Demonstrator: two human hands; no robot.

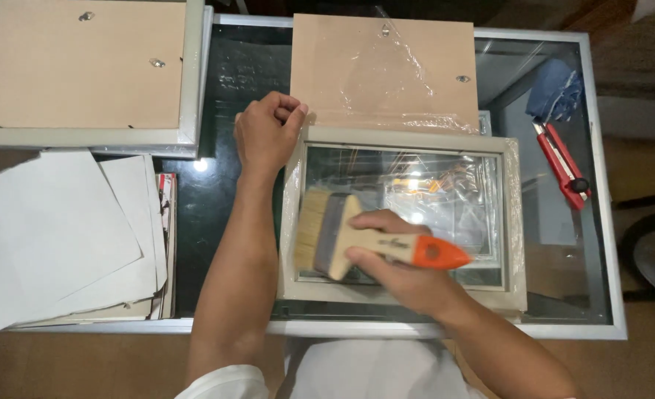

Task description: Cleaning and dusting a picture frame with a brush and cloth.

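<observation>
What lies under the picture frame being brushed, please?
The picture frame rests on a glass tabletop; dim shapes show through its pane. The right hand and brush cover part.

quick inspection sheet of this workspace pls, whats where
surface: glass-topped table with metal rim
job's things: wide flat brush, orange handle end, over pale picture frame wrapped in clear film
clutter: backing board behind the frame; second frame face down, far left; white sheets; red utility knife; blue cloth
grippers: right hand grips the brush; left hand fisted at the frame's top left corner
cables: nothing seen
surroundings: brown floor, dark chair part at right
</observation>
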